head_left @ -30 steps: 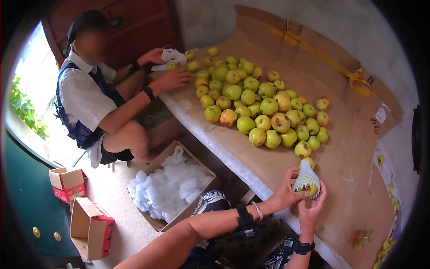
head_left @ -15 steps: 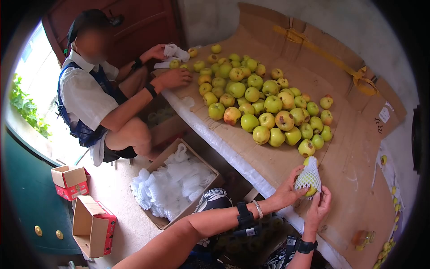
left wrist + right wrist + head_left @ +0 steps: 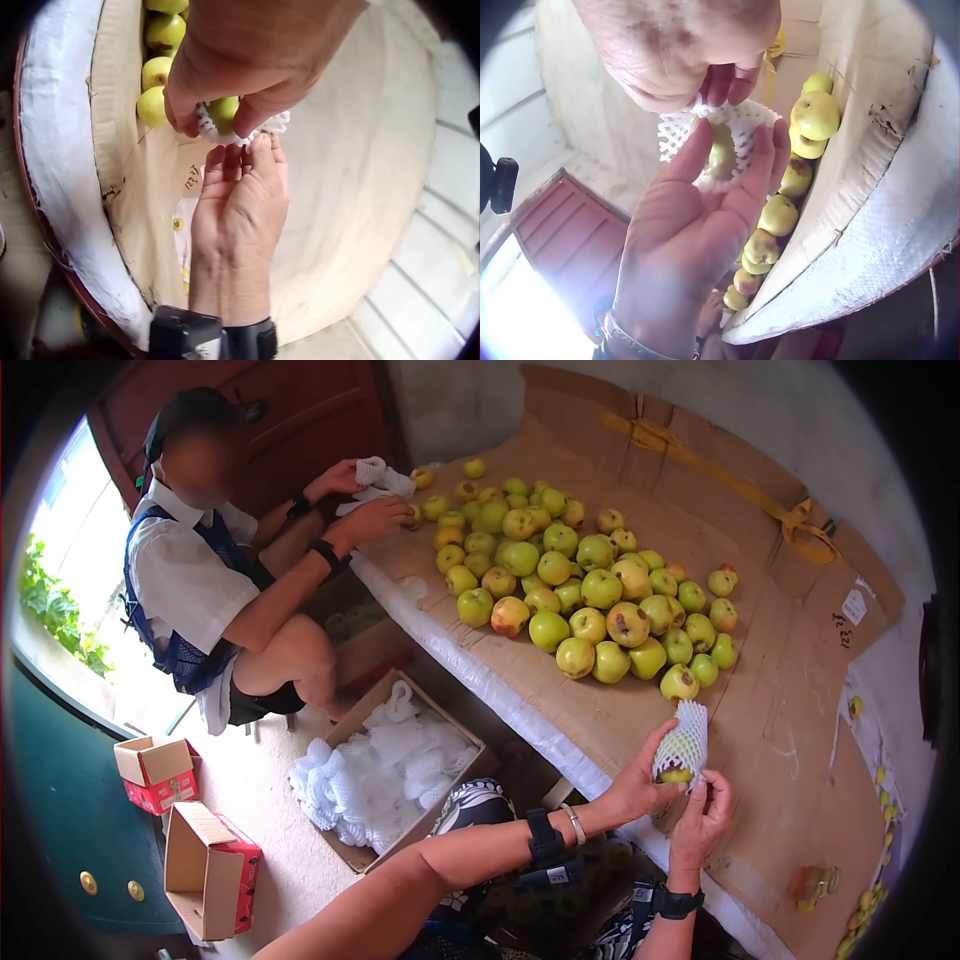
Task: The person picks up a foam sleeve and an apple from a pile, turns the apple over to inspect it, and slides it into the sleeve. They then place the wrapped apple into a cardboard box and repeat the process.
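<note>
A green apple [image 3: 676, 773] with a brown patch sits inside a white foam net [image 3: 684, 736] above the cardboard near its front edge. My left hand [image 3: 640, 785] grips the netted apple from the left, thumb and fingers on either side, as the right wrist view also shows. My right hand [image 3: 700, 822] pinches the lower rim of the net between thumb and fingertips. In the left wrist view the apple [image 3: 223, 115] shows through the net's opening. Beyond my hands lies a heap of green and yellow apples [image 3: 602, 589], some with brown spots.
A carton of white foam nets [image 3: 385, 770] stands below the table edge at left. Two small red cartons [image 3: 158, 772] are on the floor. A seated person [image 3: 200, 560] at the far left holds a white net over the table. A glass jar [image 3: 815, 884] lies at right.
The net has been drawn further down around the apple, and my right hand has shifted to its lower edge. The seated person's near hand has moved back toward the net.
</note>
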Demonstrator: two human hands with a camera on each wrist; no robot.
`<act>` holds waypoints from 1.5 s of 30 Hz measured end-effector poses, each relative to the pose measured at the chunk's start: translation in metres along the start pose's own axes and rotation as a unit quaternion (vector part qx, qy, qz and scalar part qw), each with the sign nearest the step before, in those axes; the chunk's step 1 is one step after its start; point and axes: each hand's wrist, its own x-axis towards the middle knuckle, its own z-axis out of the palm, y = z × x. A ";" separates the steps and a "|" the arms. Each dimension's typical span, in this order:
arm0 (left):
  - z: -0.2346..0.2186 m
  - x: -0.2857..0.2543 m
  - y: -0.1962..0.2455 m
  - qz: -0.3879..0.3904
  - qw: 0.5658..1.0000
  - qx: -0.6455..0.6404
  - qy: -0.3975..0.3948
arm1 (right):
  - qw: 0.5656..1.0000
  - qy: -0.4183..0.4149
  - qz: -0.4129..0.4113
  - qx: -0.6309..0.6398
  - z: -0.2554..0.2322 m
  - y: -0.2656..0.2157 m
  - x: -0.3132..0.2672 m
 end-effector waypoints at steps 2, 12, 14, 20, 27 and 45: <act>-0.001 0.000 -0.002 -0.002 1.000 0.025 0.018 | 1.000 -0.007 0.009 0.008 0.000 0.002 -0.002; -0.014 0.014 -0.015 0.013 0.993 -0.042 0.110 | 0.988 -0.130 -0.076 -0.031 0.011 -0.008 -0.010; -0.015 0.013 -0.015 0.020 0.993 -0.037 0.110 | 0.987 -0.131 -0.083 -0.036 0.009 -0.013 -0.005; -0.011 0.009 0.002 0.099 0.945 0.282 0.134 | 0.979 -0.138 0.072 0.130 0.007 -0.012 -0.001; 0.001 0.002 0.023 0.081 0.840 0.534 0.047 | 0.950 -0.083 0.135 0.270 0.008 -0.002 -0.004; 0.002 0.002 0.021 0.257 0.795 0.549 -0.012 | 0.831 -0.051 0.285 0.475 0.001 0.041 -0.009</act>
